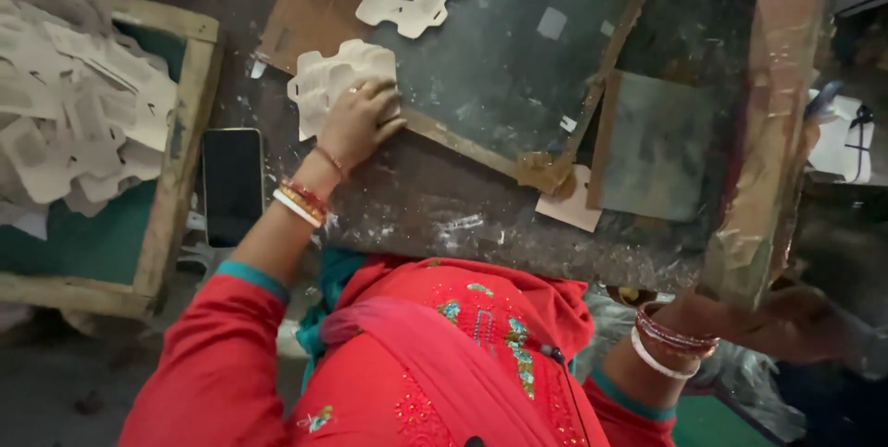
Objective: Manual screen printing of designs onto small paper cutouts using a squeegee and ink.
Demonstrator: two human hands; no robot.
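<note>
Left hand (359,120) presses white die-cut card stack (326,79).

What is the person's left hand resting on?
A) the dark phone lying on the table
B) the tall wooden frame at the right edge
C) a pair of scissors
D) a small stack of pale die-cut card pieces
D: the left hand lies flat on a stack of pale die-cut card pieces at the edge of the dark slate-like board, while the phone lies apart, untouched.
</note>
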